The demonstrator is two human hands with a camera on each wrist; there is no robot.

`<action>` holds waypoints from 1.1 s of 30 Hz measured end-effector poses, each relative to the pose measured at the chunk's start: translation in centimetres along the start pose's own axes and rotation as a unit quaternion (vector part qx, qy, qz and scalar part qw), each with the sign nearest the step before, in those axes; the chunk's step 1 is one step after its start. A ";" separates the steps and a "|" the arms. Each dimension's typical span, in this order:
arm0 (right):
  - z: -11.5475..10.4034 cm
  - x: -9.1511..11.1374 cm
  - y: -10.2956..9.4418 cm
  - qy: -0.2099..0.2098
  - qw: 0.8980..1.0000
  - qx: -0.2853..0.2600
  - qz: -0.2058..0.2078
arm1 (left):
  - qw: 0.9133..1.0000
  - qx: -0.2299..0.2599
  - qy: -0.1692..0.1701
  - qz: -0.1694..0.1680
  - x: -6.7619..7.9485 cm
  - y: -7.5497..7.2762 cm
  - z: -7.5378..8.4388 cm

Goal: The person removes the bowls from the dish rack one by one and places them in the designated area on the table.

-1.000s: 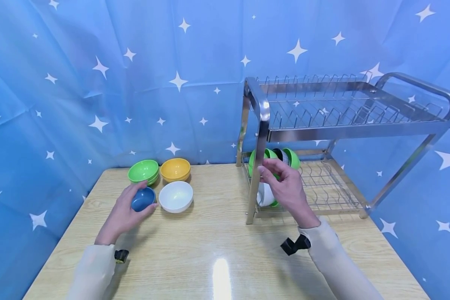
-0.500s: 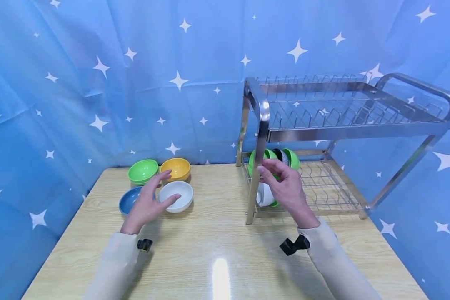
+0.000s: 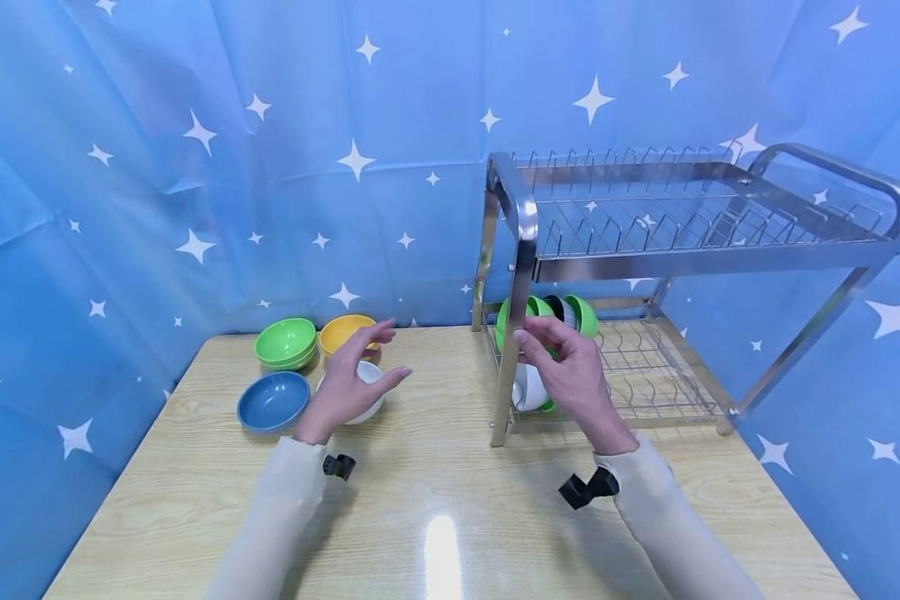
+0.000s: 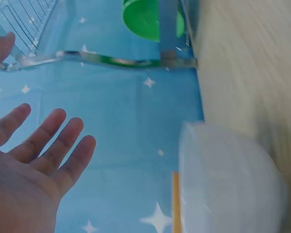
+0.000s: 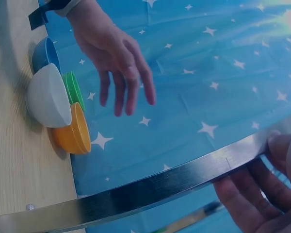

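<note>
My left hand (image 3: 348, 387) hovers over the white bowl (image 3: 370, 372) with fingers spread, and nothing is in it. In the left wrist view its palm and fingers stand apart from the white bowl (image 4: 228, 179). My right hand (image 3: 570, 371) pinches the front left post (image 3: 504, 400) of the metal dish rack, thumb on one side and fingers on the other in the right wrist view. Left of the white bowl lies a blue bowl (image 3: 273, 402). Behind them are stacked green bowls (image 3: 285, 342) and a yellow bowl (image 3: 343, 330), partly hidden by my left hand.
The two-tier rack (image 3: 712, 260) stands at the right of the wooden table (image 3: 390, 517). Several green bowls (image 3: 585, 317), a black patterned one and a white cup-like piece (image 3: 528, 390) sit on its lower tier. A blue starry curtain (image 3: 420, 108) hangs behind.
My left hand has moved right from the blue bowl, across to above the white bowl, uncovering the blue one. My right hand has stayed on the rack post.
</note>
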State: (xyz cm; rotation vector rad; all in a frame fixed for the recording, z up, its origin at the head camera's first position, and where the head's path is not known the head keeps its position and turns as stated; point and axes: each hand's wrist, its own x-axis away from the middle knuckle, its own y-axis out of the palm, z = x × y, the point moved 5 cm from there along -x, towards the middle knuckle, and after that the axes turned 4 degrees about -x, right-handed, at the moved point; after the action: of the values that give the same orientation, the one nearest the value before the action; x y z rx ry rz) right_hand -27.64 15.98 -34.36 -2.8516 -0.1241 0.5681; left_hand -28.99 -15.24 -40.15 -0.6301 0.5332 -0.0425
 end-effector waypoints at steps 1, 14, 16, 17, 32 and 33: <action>0.0 0.0 0.0 0.002 1.000 0.000 0.001 | 1.000 0.003 0.006 -0.002 -0.3 0.1 0.4; 0.3 0.1 -0.3 0.009 1.000 0.005 -0.007 | 0.994 0.079 0.077 -0.002 -3.2 1.9 5.2; 0.3 0.0 -0.3 0.007 1.000 0.009 -0.013 | 0.992 0.088 0.095 0.000 -3.6 2.2 6.1; 0.2 -0.1 -0.3 0.006 1.000 0.011 -0.018 | 0.991 0.089 0.103 0.001 -3.8 2.3 6.6; 2.0 -0.7 -3.2 0.012 0.992 0.128 -0.014 | 0.980 0.105 0.169 -0.014 -5.5 4.8 12.6; 2.2 -0.8 -3.5 0.016 0.990 0.139 -0.012 | 0.978 0.110 0.174 -0.012 -5.7 4.8 12.9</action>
State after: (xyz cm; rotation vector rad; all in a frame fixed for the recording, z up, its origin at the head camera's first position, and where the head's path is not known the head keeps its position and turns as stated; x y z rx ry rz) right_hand -29.37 19.71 -35.21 -2.5838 -0.0664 0.4928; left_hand -28.15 -3.11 -31.51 -0.4123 0.8468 -0.2353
